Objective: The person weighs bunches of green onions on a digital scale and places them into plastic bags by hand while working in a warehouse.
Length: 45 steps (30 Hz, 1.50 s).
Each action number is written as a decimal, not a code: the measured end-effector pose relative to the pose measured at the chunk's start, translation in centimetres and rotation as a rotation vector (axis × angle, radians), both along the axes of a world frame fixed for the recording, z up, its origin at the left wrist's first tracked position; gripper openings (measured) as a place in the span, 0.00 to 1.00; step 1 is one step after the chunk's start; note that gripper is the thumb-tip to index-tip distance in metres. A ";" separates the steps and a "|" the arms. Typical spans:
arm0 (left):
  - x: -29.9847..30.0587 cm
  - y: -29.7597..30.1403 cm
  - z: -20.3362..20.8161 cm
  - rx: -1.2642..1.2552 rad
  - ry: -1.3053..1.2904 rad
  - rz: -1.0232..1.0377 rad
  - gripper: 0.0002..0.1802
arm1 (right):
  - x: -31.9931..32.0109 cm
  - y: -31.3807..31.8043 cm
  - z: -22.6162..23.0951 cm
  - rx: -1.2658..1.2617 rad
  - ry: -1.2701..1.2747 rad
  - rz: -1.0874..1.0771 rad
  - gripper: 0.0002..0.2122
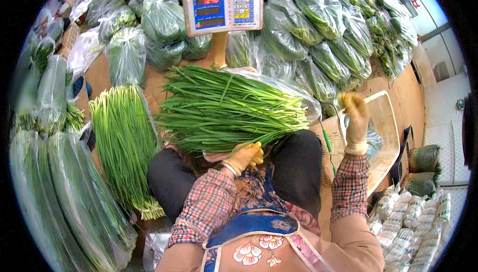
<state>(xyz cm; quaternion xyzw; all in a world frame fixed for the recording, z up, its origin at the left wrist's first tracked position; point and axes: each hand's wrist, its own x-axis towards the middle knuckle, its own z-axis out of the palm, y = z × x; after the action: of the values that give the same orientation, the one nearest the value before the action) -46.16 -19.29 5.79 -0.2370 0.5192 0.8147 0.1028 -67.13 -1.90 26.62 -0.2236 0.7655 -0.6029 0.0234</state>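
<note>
A large bundle of garlic chives [234, 107] lies across a scale in front of me, with its pale stalk ends to the right. Clear plastic film [303, 92] shows along its far side and right end. My left hand [247, 157], in a yellow glove, is closed at the near edge of the bundle. Whatever its fingers grip is hidden. Raised to the right, my gloved right hand [354, 115] is above a white plastic crate [388, 122], apart from the chives. Its fingers are curled, and I cannot make out anything in them. A thin green-handled wire tool [326, 141] rests against the crate.
The scale's display [224, 12] stands on a post behind the chives. Another chive bundle [122, 142] lies at my left, beside long bagged greens [79, 192]. Bagged vegetables [318, 18] are heaped at the back. White wrapped packs [411, 217] lie at the lower right.
</note>
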 end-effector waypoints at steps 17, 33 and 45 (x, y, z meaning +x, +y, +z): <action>-9.9 2.4 1.8 -2.160 0.066 -0.438 0.61 | -4.7 4.8 -22.0 0.061 -0.937 -0.282 0.22; -16.9 -1.8 4.3 -1.702 -0.021 -0.664 0.52 | -5.8 6.2 -19.1 -0.029 -0.481 -0.251 0.13; -14.0 -2.1 4.2 -1.689 0.119 -0.622 0.49 | -7.9 1.1 -15.5 -0.410 -0.279 -0.288 0.05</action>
<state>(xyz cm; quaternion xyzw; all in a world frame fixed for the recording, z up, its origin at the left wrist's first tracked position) -60.18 -21.42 10.00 -0.0398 0.9898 0.1081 0.0833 -75.01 -0.77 11.10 -0.0275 0.6410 -0.7670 -0.0031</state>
